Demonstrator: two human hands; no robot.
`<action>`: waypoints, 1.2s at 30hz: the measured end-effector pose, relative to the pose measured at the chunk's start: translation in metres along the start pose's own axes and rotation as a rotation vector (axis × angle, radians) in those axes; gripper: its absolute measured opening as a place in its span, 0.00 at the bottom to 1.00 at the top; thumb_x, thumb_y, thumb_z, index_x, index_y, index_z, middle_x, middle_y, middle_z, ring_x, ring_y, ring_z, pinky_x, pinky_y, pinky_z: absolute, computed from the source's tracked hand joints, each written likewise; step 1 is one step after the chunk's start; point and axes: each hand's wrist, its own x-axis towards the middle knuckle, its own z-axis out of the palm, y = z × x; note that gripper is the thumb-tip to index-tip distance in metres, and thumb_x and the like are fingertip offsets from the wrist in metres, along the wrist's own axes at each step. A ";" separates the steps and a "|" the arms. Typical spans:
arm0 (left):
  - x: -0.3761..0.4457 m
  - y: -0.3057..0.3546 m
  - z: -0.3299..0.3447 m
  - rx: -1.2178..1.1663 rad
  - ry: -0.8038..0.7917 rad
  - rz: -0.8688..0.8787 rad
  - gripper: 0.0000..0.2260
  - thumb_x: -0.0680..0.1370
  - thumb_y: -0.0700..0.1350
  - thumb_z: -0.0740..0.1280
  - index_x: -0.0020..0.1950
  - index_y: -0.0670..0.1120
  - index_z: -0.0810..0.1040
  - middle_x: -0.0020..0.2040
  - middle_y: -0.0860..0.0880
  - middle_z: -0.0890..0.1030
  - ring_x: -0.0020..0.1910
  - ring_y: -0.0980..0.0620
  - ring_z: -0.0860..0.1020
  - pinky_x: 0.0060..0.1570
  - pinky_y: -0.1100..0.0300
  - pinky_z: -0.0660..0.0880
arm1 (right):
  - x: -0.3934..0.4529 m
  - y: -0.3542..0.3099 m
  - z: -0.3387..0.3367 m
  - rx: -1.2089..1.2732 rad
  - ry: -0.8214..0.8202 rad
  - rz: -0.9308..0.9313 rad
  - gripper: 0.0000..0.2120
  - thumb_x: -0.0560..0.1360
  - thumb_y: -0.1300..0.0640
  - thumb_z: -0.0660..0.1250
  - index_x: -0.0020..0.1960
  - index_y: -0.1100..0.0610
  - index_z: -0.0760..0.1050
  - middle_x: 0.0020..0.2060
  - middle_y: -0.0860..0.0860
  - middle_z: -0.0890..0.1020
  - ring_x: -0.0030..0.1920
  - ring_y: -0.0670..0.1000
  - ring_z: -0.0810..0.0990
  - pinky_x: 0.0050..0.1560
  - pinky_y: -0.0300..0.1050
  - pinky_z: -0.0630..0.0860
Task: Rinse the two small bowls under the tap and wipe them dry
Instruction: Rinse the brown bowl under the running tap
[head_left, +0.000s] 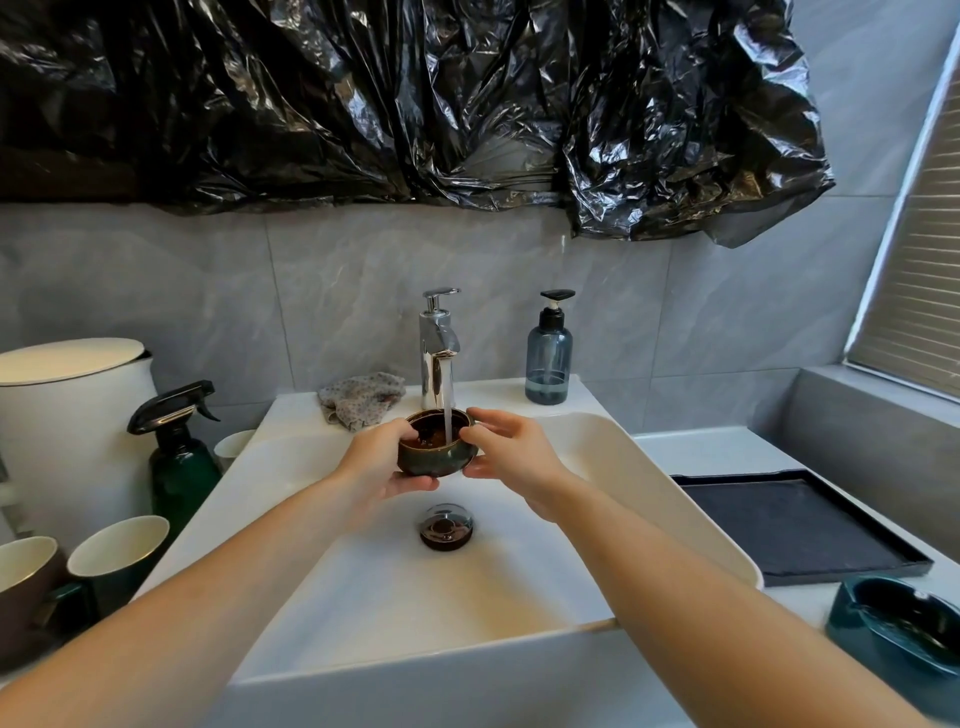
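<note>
we hold a small dark bowl (437, 451) over the white sink (363, 587), right under the chrome tap (437, 345), and the running water (447, 400) falls straight into it. our left hand (382, 465) cups the bowl from below and the side, fingers curled round its base and thumb at the rim. our right hand (511, 457) pinches the opposite rim between thumb and fingers. the bowl sits upright, with water pooling inside. below it the drain plug (445, 526) lies in the basin floor. a crumpled patterned cloth (361, 399) rests on the sink ledge just left of the tap, and a blue soap dispenser (549, 358) stands on the ledge to the right. on the table at the right lies a black tray (795, 525), and nearer us a teal dish (898, 629). at the left stand a green spray bottle (179, 457), two cups (117, 556) and a white bin (67, 415). black plastic sheeting (415, 104) hangs on the wall above.
</note>
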 end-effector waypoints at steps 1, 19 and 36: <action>0.000 0.001 -0.001 -0.013 -0.006 -0.003 0.14 0.82 0.41 0.61 0.66 0.38 0.76 0.59 0.35 0.81 0.44 0.38 0.85 0.32 0.55 0.83 | 0.001 0.000 0.000 0.015 0.008 0.013 0.20 0.81 0.58 0.69 0.72 0.56 0.75 0.53 0.51 0.85 0.51 0.56 0.88 0.46 0.41 0.85; -0.005 0.004 -0.003 -0.015 -0.140 0.002 0.13 0.87 0.49 0.59 0.61 0.44 0.81 0.58 0.39 0.83 0.52 0.42 0.84 0.42 0.54 0.84 | -0.001 -0.007 -0.001 0.231 -0.024 0.195 0.16 0.84 0.57 0.66 0.71 0.57 0.75 0.65 0.59 0.80 0.49 0.57 0.89 0.45 0.42 0.85; 0.008 -0.007 -0.009 0.164 0.060 0.110 0.11 0.85 0.41 0.56 0.57 0.46 0.79 0.48 0.40 0.82 0.35 0.45 0.79 0.27 0.58 0.75 | 0.002 0.001 0.019 0.022 -0.034 0.072 0.18 0.86 0.51 0.60 0.75 0.51 0.72 0.52 0.51 0.85 0.42 0.55 0.89 0.41 0.44 0.86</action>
